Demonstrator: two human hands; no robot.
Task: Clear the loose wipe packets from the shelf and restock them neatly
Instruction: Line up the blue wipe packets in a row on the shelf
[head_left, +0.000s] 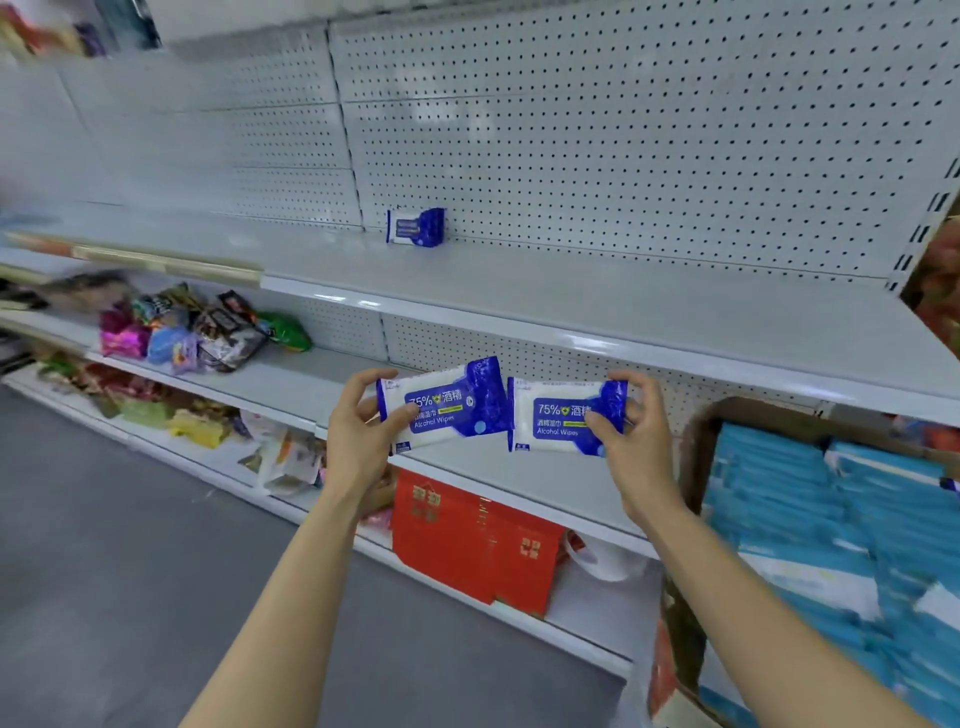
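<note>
Above the white pegboard shelf (597, 291), where one alcohol wipes packet (415, 227) stands upright against the back panel up and left of both hands, the left hand (358, 436) and right hand (636, 441) each pinch a further packet, long axes level and side by side.

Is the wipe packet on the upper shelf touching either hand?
Apart. The head view shows the standing packet alone at the pegboard, far above the left hand and right hand, which hold other packets.
</note>
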